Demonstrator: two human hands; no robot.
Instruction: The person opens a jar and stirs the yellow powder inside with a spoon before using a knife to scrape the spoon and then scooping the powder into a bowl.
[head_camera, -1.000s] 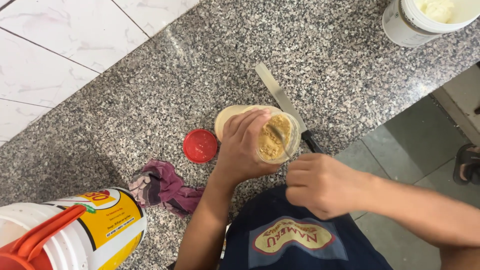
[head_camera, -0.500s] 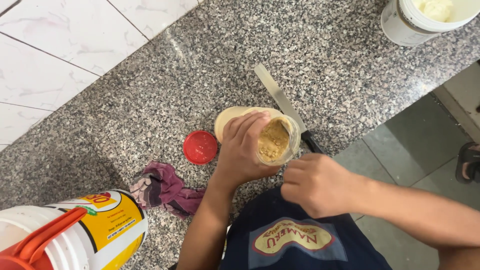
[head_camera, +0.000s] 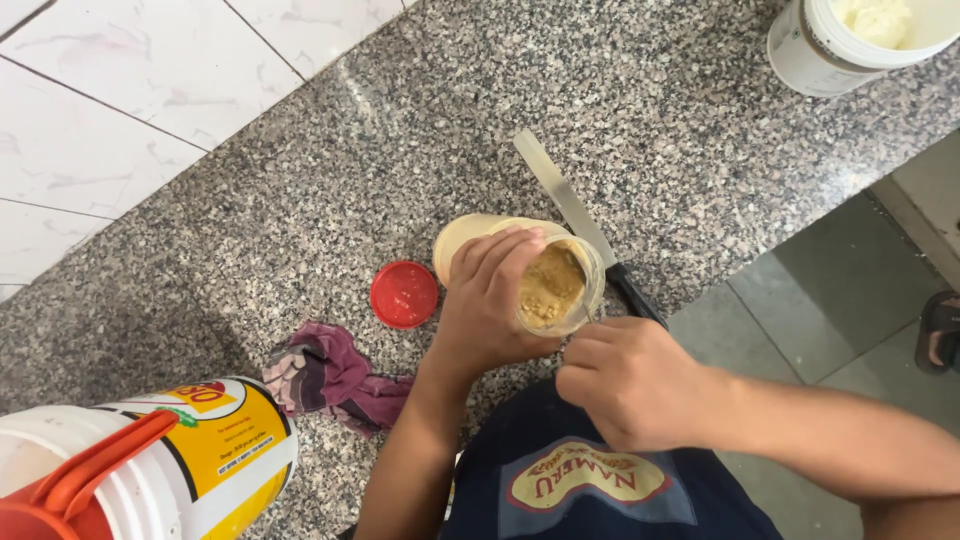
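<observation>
My left hand (head_camera: 492, 300) grips an open clear jar (head_camera: 553, 285) holding tan powder, tilted toward me at the counter's front edge. My right hand (head_camera: 630, 380) is curled into a fist just below the jar's mouth; whether it pinches anything small is hidden. The jar's red lid (head_camera: 404, 294) lies flat on the granite counter (head_camera: 300, 200) to the left of the jar. A knife (head_camera: 575, 215) with a long blade and black handle lies on the counter right behind the jar.
A white tub (head_camera: 850, 40) with pale contents stands at the top right. A white and yellow bucket with an orange handle (head_camera: 150, 470) sits at the bottom left, a crumpled purple cloth (head_camera: 330, 380) beside it. White wall tiles lie beyond; floor lies beyond the counter edge on the right.
My right hand has shifted slightly left, closer under the jar's mouth. The jar stays in my left hand, tipped a little more toward me.
</observation>
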